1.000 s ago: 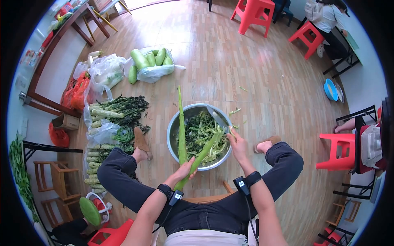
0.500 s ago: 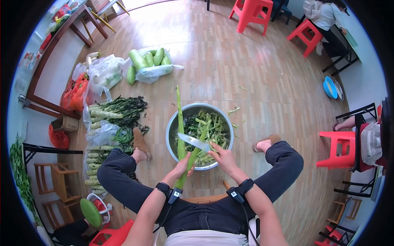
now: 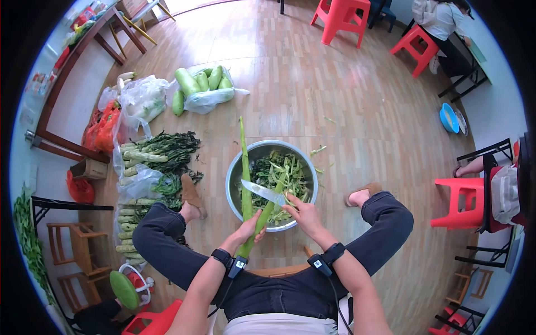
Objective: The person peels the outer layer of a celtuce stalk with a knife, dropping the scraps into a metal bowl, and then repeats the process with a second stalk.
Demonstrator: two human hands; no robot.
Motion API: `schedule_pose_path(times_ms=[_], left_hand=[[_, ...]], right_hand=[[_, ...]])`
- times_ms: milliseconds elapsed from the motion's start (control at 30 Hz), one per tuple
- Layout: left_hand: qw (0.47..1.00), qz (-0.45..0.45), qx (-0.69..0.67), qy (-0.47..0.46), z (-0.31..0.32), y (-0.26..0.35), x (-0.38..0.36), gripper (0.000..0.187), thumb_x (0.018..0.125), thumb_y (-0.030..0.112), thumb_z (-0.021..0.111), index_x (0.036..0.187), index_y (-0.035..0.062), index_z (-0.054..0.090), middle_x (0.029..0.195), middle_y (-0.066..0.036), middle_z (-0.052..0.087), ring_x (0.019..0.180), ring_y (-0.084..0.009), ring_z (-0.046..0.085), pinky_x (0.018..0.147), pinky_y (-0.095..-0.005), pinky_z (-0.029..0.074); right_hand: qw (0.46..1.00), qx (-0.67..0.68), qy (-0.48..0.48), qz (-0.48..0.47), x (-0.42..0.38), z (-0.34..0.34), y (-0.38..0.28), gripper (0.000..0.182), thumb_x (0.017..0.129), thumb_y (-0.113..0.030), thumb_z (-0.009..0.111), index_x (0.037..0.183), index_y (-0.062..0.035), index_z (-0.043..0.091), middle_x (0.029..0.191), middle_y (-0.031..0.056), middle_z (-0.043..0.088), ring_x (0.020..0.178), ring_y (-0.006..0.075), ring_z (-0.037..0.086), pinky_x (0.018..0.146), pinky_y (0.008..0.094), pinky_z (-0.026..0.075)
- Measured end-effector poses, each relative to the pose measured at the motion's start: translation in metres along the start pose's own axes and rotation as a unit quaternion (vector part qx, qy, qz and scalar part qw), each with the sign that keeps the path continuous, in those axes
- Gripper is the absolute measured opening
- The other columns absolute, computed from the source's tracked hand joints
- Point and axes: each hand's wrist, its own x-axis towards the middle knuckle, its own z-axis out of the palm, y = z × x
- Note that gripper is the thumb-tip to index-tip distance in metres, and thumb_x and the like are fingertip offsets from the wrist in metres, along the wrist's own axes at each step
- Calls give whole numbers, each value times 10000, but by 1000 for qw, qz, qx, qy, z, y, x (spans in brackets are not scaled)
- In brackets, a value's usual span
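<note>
My left hand is wrapped round a thick green celtuce stem, which slants up toward the right over a steel bowl. In my right hand is a knife, its broad blade pointing left and lying across the stem's upper end. Peel hangs at that end, just above the blade. A second, longer celtuce stem crosses the bowl's left side and sticks out past the far rim; its near end passes behind my left hand. Peel strips and dark leaves fill much of the bowl.
Leafy celtuce stems lie in plastic on the left, beyond my foot. Farther off are a bag of green gourds and orange bags. Red stools stand right, with seated people near them. Peel scraps dot the floor.
The peel at the upper end of the held stem has shifted slightly right and bends over more. Both hands and the knife stay almost in place.
</note>
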Motion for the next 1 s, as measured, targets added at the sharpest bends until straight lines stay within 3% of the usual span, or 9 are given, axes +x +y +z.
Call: schedule_pose_path(times_ms=[100, 167, 200, 267, 467, 533, 600, 667, 1000], left_hand=[[1000, 1, -10, -8, 0, 0, 1, 689, 918, 610, 158, 576, 73, 424, 424, -33, 373, 363, -143, 392, 385, -255, 360], [1000, 3, 2, -18, 2, -2, 0, 688, 916, 613, 165, 580, 72, 427, 425, -33, 371, 362, -142, 389, 383, -256, 358], [1000, 4, 1, -18, 2, -2, 1, 688, 916, 613, 165, 580, 72, 427, 425, -33, 371, 362, -142, 389, 383, -256, 358], [1000, -1, 9, -21, 3, -4, 2, 685, 913, 619, 175, 590, 72, 431, 436, -32, 379, 365, -140, 391, 382, -255, 356], [1000, -9, 13, 15, 0, -4, 4, 672, 918, 607, 146, 622, 73, 425, 443, -26, 384, 370, -140, 390, 406, -260, 372], [1000, -5, 21, 13, 0, -4, 1, 670, 918, 608, 146, 621, 75, 424, 442, -25, 382, 371, -138, 392, 409, -258, 375], [1000, 0, 29, 9, 0, -5, 1, 668, 918, 609, 146, 620, 78, 423, 440, -24, 380, 372, -137, 395, 412, -257, 378], [999, -11, 41, 3, 0, -7, 2, 654, 922, 600, 158, 634, 79, 429, 458, -26, 396, 379, -136, 401, 420, -258, 385], [993, 60, 93, 48, -2, -11, 7, 603, 939, 558, 235, 766, 55, 520, 533, -15, 453, 448, -115, 456, 451, -256, 421]], right_hand=[[999, 20, 19, 30, 11, -2, 10, 419, 826, -444, 594, 1147, -176, 603, 618, 141, 605, 586, 299, 622, 512, 367, 469], [985, 111, 133, -16, 18, -5, 20, 407, 840, -420, 589, 1164, -175, 595, 612, 138, 604, 578, 288, 621, 508, 354, 465], [985, 110, 132, -17, 20, -13, 18, 407, 840, -420, 589, 1164, -175, 595, 612, 138, 604, 578, 288, 621, 508, 354, 465], [993, 71, 83, 53, 21, -27, 14, 413, 842, -425, 584, 1169, -172, 592, 608, 136, 603, 581, 292, 621, 513, 352, 464], [1000, -4, 3, 7, 3, -9, 9, 454, 825, -478, 581, 1155, -167, 601, 599, 136, 598, 571, 299, 615, 528, 367, 469], [1000, 6, 8, 8, 8, -4, 16, 435, 830, -443, 594, 1162, -162, 597, 592, 137, 590, 537, 278, 600, 519, 360, 460], [989, 123, 64, 46, 16, -6, 22, 410, 837, -398, 606, 1163, -151, 596, 592, 147, 582, 521, 263, 588, 515, 349, 449], [987, 123, 84, 54, 21, -15, 27, 385, 841, -354, 616, 1162, -142, 596, 597, 159, 576, 507, 251, 572, 511, 334, 439], [997, 20, -53, 56, 2, 0, 12, 439, 833, -523, 529, 1123, -201, 601, 614, 144, 611, 616, 335, 624, 568, 421, 488]])
